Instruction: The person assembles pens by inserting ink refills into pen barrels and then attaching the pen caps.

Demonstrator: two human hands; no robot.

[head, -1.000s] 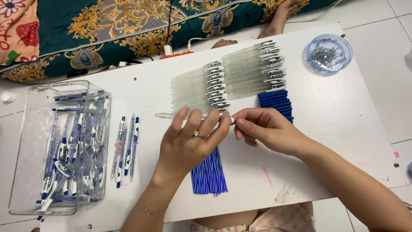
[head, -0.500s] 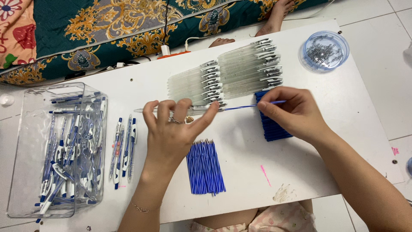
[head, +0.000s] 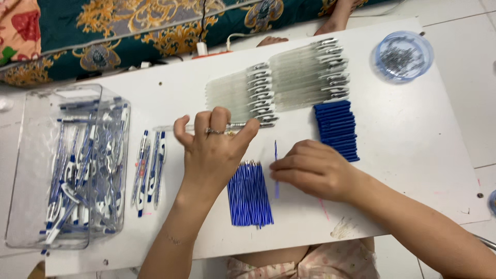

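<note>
two bare hands work over a white table (head: 413,155), seen from above. the left hand (head: 214,150) has its fingers raised and pinches a clear pen barrel (head: 206,126) that lies crosswise, its metal-clipped end pointing right toward the thumb. the right hand (head: 315,170) rests palm down with its fingertips closed on a single thin blue refill (head: 276,160), which stands nearly straight up and down in the view, between the two hands. just left of that refill, below the left hand, lies a neat bundle of blue refills (head: 249,194). beyond the hands sit two rows of clear barrels with silver clips (head: 289,88) (packed side by side), and just right of them a stack of dark blue pen parts (head: 337,129). left of the left wrist lie a few finished blue-and-white pens (head: 150,170). a clear plastic box (head: 31,170) at the far left holds many more such pens. a round blue-tinted tub of small metal pieces (head: 403,56) sits at the table's far right corner.
</note>
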